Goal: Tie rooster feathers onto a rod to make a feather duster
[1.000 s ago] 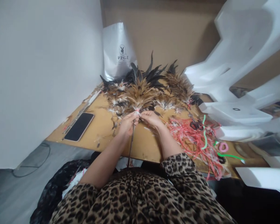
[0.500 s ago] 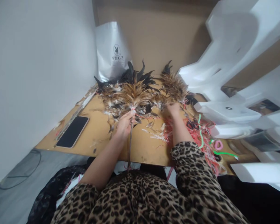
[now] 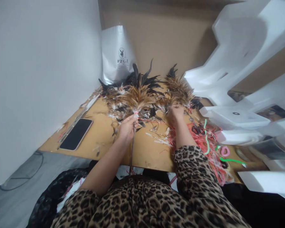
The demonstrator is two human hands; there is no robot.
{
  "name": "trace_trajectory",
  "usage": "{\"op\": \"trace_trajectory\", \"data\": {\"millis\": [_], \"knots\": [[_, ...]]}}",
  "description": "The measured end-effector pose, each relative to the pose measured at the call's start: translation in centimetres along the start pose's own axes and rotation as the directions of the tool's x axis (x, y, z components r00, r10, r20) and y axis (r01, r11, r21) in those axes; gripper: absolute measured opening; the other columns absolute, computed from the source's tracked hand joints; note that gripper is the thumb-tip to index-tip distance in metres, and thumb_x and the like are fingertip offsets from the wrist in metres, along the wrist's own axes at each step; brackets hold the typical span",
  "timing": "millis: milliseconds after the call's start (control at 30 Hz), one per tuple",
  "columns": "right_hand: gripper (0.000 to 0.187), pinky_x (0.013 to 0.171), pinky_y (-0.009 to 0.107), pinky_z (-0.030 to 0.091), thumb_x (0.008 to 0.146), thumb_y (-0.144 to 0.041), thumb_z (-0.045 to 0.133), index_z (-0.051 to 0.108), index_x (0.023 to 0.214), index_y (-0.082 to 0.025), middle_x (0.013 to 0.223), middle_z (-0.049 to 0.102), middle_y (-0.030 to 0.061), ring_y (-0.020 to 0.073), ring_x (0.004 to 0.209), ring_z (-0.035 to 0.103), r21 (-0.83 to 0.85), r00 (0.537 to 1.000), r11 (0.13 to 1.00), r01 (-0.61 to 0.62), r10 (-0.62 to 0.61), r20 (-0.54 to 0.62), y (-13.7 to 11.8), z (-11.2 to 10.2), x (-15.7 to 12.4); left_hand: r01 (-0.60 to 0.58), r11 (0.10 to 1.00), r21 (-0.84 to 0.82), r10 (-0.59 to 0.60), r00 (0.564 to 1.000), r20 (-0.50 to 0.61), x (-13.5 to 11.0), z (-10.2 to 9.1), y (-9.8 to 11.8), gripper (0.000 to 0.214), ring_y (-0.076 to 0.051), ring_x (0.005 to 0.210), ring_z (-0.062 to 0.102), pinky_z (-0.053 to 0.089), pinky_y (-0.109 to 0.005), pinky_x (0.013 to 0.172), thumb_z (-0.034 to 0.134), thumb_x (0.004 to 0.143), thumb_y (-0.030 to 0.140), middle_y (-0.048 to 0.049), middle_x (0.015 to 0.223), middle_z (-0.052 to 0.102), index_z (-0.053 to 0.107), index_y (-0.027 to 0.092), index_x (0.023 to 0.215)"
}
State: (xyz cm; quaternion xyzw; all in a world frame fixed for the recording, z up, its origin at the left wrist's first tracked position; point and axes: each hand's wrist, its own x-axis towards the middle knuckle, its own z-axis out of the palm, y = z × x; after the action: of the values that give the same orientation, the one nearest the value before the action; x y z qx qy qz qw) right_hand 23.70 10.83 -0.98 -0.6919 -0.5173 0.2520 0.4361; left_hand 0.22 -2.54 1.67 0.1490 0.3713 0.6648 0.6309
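Observation:
My left hand (image 3: 127, 126) is closed round a thin dark stick (image 3: 132, 148) just below a fan of brown and black feathers (image 3: 139, 98) bound to it with red string. The stick slants down past the table edge toward my lap. My right hand (image 3: 176, 114) reaches into the loose pile of brown feathers (image 3: 179, 88) on the right, fingers curled into it. What those fingers grip is hidden among the feathers.
A black phone (image 3: 76, 134) lies at the left of the wooden table (image 3: 147, 152). A silver pouch (image 3: 117, 53) stands at the back. Red and green strings (image 3: 204, 139) and scissors (image 3: 196, 129) lie at the right, under white foam blocks (image 3: 239, 79).
My right hand left the binding by my left hand and moved right into the feather pile. The left hand kept its hold on the stick.

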Motion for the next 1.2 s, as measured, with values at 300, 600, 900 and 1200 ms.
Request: {"op": "trace_trajectory", "data": {"millis": [300,600,900,1200], "knots": [[0.038,0.035,0.01,0.028,0.052,-0.019,0.081,0.044,0.06,-0.016,0.052,0.048,-0.0063,0.0017,0.044,0.04,0.778,0.811,0.436,-0.453,-0.161,0.563,-6.1,-1.4,-8.6,-0.109,0.992,0.069,0.112,0.992,-0.056,-0.4,1.4,-1.9,0.022,-0.003,0.046,0.046,0.031,-0.015,0.041,0.075,0.063,0.015,0.001,0.06,0.059,0.061,0.009,0.08],[0.028,0.035,0.014,0.027,0.055,-0.028,0.082,0.061,0.064,-0.012,0.048,0.048,-0.0047,0.0022,0.041,0.038,0.637,0.631,0.603,-0.481,-0.266,0.729,-7.0,1.3,-12.9,-0.249,0.954,0.169,0.258,0.965,-0.035,-0.9,0.4,-2.1,0.03,-0.004,0.047,0.047,0.033,-0.018,0.045,0.076,0.061,0.024,0.0004,0.062,0.062,0.063,0.01,0.084],[0.044,0.035,0.02,0.015,0.061,-0.049,0.077,0.047,0.052,-0.017,0.039,0.037,-0.0073,0.0029,0.035,0.026,0.659,0.772,0.703,-0.267,-0.253,0.583,-7.0,2.4,-13.7,-0.283,0.905,0.318,0.291,0.956,0.024,-1.7,0.4,-3.1,0.026,-0.005,0.045,0.046,0.035,-0.019,0.046,0.067,0.073,0.037,0.0013,0.056,0.059,0.068,0.013,0.083],[0.04,0.047,0.021,0.034,0.056,-0.049,0.077,0.06,0.067,-0.014,0.058,0.059,-0.0008,0.0089,0.051,0.048,0.496,0.873,0.868,-0.021,-0.226,0.431,-6.7,2.7,-13.9,-0.285,0.883,0.373,0.276,0.958,0.08,-1.6,-0.1,-4.0,0.03,-0.005,0.042,0.043,0.033,-0.02,0.046,0.067,0.072,0.04,0.0023,0.054,0.056,0.067,0.012,0.082]]}}
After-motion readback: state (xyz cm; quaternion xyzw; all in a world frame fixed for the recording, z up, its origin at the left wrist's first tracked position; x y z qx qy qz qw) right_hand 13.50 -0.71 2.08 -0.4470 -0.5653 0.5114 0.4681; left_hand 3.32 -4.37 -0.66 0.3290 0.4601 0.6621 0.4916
